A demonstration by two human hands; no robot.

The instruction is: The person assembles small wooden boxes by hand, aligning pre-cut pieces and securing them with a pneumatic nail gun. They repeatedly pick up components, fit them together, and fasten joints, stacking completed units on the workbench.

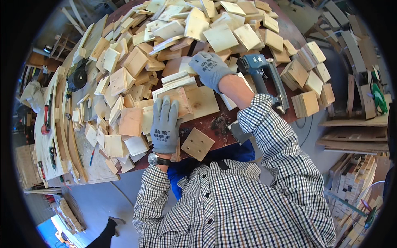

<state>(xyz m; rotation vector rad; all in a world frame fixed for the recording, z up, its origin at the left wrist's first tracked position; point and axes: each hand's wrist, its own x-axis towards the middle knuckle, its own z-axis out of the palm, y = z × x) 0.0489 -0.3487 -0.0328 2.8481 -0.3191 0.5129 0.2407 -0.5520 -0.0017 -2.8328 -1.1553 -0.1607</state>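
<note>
My left hand point(166, 124), in a grey work glove, lies with its fingers stretched over the near edge of a small wooden board point(182, 101). Behind that board are several stacked thin wood strips point(175, 80), with a wider flat board point(202, 101) to the right. My right hand point(210, 71), gloved alike, is bent over the pile of wood pieces with its fingers curled down. Whatever those fingertips touch is hidden under the hand. Just right of it a blue and black nail gun point(257, 68) lies on the dark red tabletop point(215, 124).
Loose wooden blocks point(134, 62) are heaped across the table's far and left parts. A square block with holes point(197, 144) sits at the near edge. Stacked blocks point(306, 103) stand at the right. Screwdrivers point(45, 120) and a black round tool point(77, 76) lie on the left boards.
</note>
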